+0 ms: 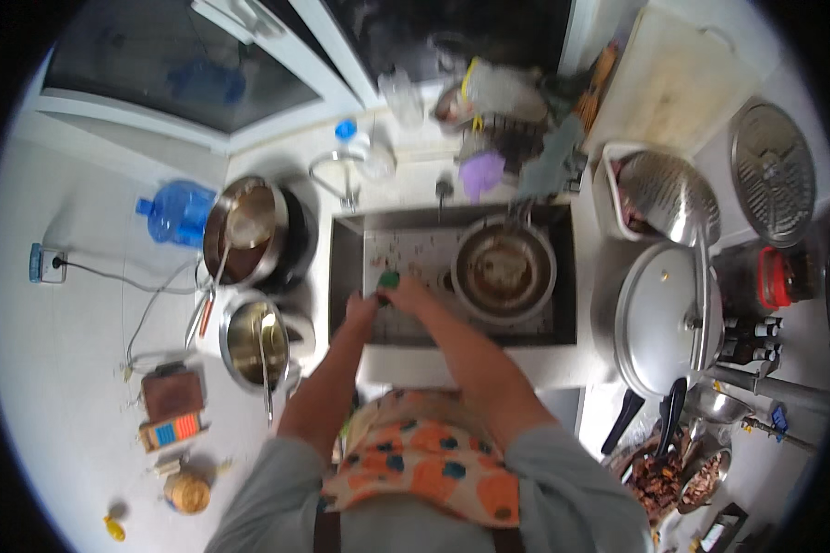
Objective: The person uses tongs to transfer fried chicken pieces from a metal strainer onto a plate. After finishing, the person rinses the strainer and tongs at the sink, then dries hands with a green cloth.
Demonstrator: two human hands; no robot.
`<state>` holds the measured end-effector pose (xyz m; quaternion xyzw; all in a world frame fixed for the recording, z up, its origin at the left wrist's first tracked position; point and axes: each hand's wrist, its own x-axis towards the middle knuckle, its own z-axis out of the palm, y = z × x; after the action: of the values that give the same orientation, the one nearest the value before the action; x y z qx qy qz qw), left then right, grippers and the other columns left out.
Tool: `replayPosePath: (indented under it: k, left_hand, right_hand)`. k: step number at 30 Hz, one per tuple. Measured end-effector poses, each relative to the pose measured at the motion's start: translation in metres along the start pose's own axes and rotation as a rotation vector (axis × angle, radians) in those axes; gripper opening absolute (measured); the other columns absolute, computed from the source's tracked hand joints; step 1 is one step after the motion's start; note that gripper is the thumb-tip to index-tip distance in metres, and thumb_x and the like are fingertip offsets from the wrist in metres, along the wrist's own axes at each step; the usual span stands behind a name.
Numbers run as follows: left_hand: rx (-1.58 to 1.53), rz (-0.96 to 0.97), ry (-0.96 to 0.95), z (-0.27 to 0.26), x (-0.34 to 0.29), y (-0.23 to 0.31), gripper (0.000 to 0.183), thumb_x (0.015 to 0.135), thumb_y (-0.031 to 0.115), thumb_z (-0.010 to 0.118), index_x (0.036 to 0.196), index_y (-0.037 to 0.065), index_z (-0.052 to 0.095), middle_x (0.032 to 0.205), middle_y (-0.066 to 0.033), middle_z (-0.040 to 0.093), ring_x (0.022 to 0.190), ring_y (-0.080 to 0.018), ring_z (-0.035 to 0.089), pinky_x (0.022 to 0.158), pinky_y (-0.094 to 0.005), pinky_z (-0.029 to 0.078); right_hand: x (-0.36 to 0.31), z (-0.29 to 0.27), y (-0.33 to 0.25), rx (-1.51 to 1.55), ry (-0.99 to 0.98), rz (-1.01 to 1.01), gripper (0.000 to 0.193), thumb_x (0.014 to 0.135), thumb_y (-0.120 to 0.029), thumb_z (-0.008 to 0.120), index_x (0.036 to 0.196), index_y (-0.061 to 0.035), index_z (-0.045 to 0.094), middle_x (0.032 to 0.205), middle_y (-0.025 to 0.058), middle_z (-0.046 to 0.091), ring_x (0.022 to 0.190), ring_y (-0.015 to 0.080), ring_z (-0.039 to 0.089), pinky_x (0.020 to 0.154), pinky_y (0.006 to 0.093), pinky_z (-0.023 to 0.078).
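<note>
Both my arms reach over the left part of the dark steel sink (pixel 346 253). My right hand (pixel 404 293) is closed on a small green thing (pixel 389 278), whose kind is too blurred to make out. Close beside it, my left hand (pixel 362 304) has its fingers curled; what they hold, if anything, is hidden. To the right of my hands, a round metal basin (pixel 551 276) with brownish liquid stands in the sink. Small dark scraps are scattered over the sink's bottom (pixel 410 247).
Left of the sink stand a pot (pixel 214 244) with a ladle and a steel bowl (pixel 231 355) of yellowish liquid. A thin faucet (pixel 346 189) rises behind. On the right are a large lidded pressure cooker (pixel 655 323), a white tub (pixel 611 207) and a perforated scoop (pixel 669 198).
</note>
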<state>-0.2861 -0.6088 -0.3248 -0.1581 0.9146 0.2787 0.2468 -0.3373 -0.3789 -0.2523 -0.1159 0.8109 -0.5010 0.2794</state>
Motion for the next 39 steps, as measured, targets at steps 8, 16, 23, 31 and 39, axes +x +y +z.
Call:
replayPosePath:
  k: [8,16,23,31,39]
  left_hand:
    - [-1.480,-0.134,-0.132,-0.035,-0.117,0.081,0.035,0.111,0.036,0.062,0.135,0.010,0.064,0.119,-0.0087,0.073,0.105,-0.0256,0.073,0.086,-0.0440,0.061]
    - [-1.057,0.869,0.067,-0.042,-0.253,0.144,0.019,0.096,0.006,0.083,0.111,-0.003,0.078,0.101,-0.0048,0.076,0.089,-0.0122,0.067,0.083,-0.0282,0.053]
    - [-0.818,1.071,-0.445,-0.029,-0.383,0.199,0.025,0.094,0.004,0.084,0.115,-0.005,0.075,0.089,-0.0033,0.076,0.080,-0.0073,0.066,0.074,-0.0263,0.055]
    - [-0.816,1.376,-0.445,0.005,-0.453,0.258,0.021,0.093,0.003,0.084,0.112,-0.001,0.075,0.100,-0.0037,0.070,0.085,-0.0082,0.060,0.073,-0.0261,0.051]
    - [-1.351,0.035,-1.116,0.150,-0.537,0.178,0.031,0.113,0.032,0.051,0.109,0.005,0.065,0.117,-0.0106,0.066,0.096,-0.0176,0.062,0.086,-0.0352,0.054]
  right_hand:
    - [-0.103,0.010,-0.017,0.680,-0.032,0.126,0.054,0.104,-0.050,0.070,0.117,0.0023,0.073,0.107,0.0093,0.075,0.093,0.0215,0.069,0.087,0.0388,0.056]
    - [-0.308,0.046,-0.043,0.337,0.824,0.004,0.039,0.099,-0.016,0.066,0.136,-0.0053,0.073,0.116,0.0190,0.080,0.105,0.0315,0.076,0.095,0.0403,0.056]
    - [-0.502,0.077,-0.095,-0.461,1.107,0.157,0.022,0.091,-0.009,0.071,0.111,-0.0017,0.076,0.117,0.0198,0.076,0.108,0.0421,0.071,0.094,0.0504,0.058]
    - [-0.650,0.093,-0.102,0.680,1.027,-0.238,0.025,0.087,-0.005,0.088,0.101,-0.0052,0.067,0.098,-0.0027,0.070,0.094,0.0086,0.063,0.088,0.0275,0.051]
    - [-0.679,0.139,-0.114,-0.161,0.767,-0.385,0.036,0.094,-0.016,0.085,0.125,-0.0012,0.075,0.135,0.0204,0.070,0.126,0.0302,0.068,0.105,0.0414,0.056]
